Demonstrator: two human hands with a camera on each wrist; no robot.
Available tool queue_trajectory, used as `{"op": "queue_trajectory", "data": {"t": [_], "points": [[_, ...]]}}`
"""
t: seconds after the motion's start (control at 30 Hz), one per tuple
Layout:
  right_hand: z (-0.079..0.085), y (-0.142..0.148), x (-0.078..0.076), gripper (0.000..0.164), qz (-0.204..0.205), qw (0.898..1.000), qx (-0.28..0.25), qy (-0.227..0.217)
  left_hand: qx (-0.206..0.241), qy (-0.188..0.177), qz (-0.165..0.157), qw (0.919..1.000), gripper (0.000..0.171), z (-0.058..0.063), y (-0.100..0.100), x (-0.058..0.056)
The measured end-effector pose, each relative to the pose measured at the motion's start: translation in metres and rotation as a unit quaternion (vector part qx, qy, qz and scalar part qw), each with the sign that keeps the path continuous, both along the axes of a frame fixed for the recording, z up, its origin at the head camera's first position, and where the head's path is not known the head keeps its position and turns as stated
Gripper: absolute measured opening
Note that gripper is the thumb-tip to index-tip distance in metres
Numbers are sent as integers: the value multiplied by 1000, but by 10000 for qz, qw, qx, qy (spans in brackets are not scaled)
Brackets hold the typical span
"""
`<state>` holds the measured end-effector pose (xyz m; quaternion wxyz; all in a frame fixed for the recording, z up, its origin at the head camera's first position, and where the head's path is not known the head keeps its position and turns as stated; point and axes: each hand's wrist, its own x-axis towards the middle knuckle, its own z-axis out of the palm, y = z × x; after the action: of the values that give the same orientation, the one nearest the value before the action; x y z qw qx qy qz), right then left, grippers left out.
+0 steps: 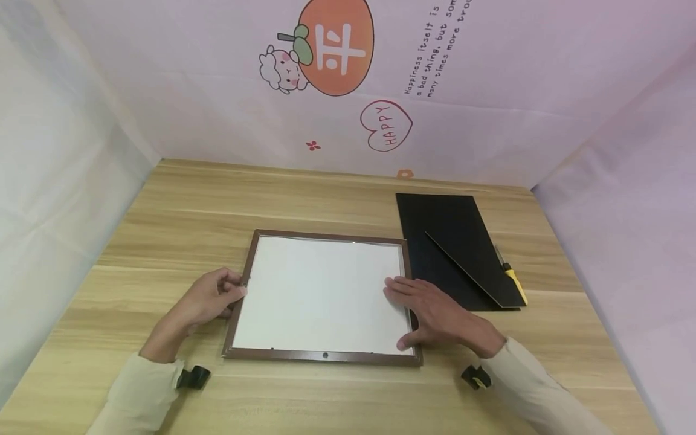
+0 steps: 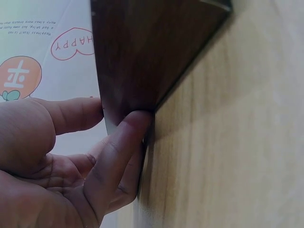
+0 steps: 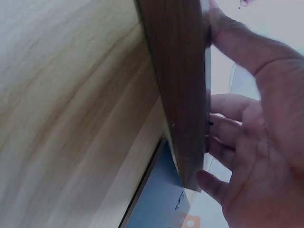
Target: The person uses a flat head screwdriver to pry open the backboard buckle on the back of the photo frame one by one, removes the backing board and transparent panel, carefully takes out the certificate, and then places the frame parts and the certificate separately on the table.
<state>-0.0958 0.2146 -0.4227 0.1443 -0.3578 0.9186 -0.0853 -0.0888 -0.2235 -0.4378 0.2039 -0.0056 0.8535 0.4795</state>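
Note:
A brown picture frame (image 1: 288, 354) lies on the wooden table, with a white sheet or panel (image 1: 321, 296) inside its border. On the frame's left side, my left hand (image 1: 209, 296) grips the edge. In the left wrist view the thumb is at the upper edge and the fingers (image 2: 121, 147) bend against the outer side near the table. My right hand (image 1: 435, 311) spreads over the right side, its fingertips on the white panel and its thumb near the lower right corner. From the right wrist camera, the frame's brown outer side (image 3: 178, 80) shows beside the extended fingers.
Behind the frame's right side lies a black board (image 1: 435, 214), with a flap (image 1: 484, 278) angled over it. A screwdriver with a yellow handle (image 1: 515, 285) lies at the board's right edge. A printed cloth (image 1: 217, 109) hangs behind the table.

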Motion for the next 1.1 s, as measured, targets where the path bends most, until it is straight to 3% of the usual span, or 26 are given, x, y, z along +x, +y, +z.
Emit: {"op": "queue_trajectory", "data": {"t": [0.2,0.47,0.63,0.87,1.1], "points": [[-2,0,1,107,-157,9994,-68,-306,-64,42,-14,10000,40,1,0,-2],[-13,-11,8,104,-24,9996,-221,150,-125,53,3,9999,40,0,1,-1],[-17,-16,12,102,145,9993,-274,228,-92,64,-9,9999,40,0,2,-1],[-19,-20,14,113,406,9987,-253,168,-152,39,6,9999,39,-1,1,-2],[-17,-22,15,107,540,9981,-181,244,-96,84,-56,9999,40,0,0,0]]}}
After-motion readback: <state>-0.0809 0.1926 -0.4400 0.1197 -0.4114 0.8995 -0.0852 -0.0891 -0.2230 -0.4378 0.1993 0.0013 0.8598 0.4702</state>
